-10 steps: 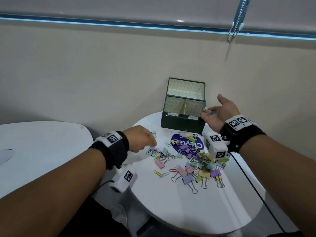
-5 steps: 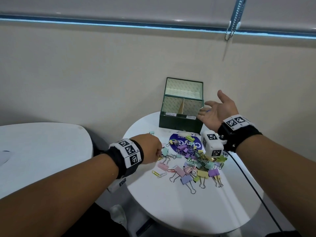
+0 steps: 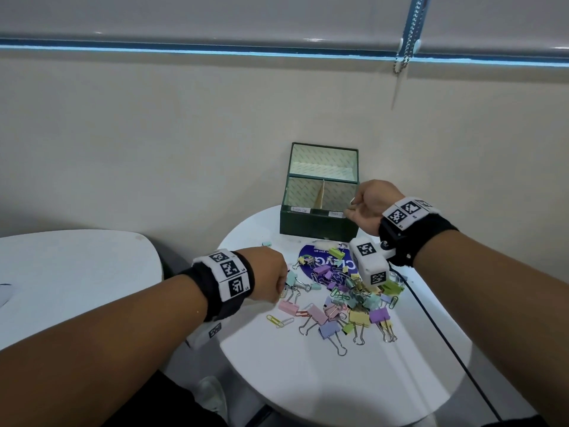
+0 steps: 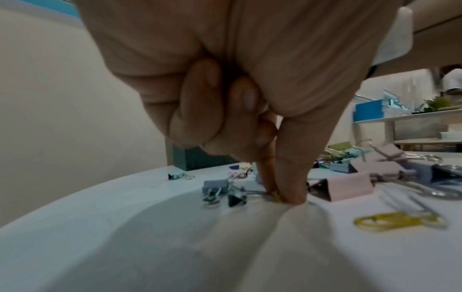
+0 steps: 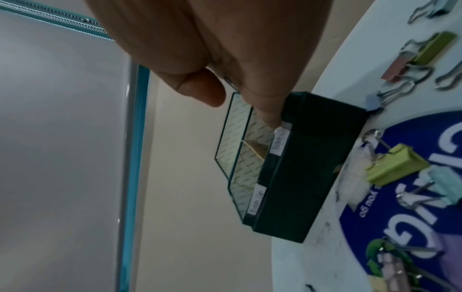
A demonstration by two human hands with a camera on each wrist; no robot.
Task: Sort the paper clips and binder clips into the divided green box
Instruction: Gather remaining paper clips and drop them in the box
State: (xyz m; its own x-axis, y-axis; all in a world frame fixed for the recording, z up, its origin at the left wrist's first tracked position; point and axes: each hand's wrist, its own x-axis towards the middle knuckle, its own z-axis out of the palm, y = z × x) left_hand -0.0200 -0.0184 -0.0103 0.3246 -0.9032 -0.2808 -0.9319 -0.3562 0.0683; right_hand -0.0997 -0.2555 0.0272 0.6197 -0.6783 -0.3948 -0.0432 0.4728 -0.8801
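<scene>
**Right hand turned over at the box**

Since the earlier frame, the left hand point(image 3: 271, 277) was lowered; a yellow paper clip point(image 4: 276, 195) is pinched on the round table point(image 3: 323, 389). The clip pile point(image 3: 345, 297) lies centrally. The right hand point(image 3: 368, 208), now palm down, is held at the green box point(image 3: 317, 224); its grip cannot be told.

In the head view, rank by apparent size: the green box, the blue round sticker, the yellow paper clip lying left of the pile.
1. green box, clearly largest.
2. blue round sticker, partly hidden under clips, so its full extent is unsure.
3. yellow paper clip, smallest.

Beige wall point(image 3: 184, 134) behind two white tables point(image 3: 61, 272).
</scene>
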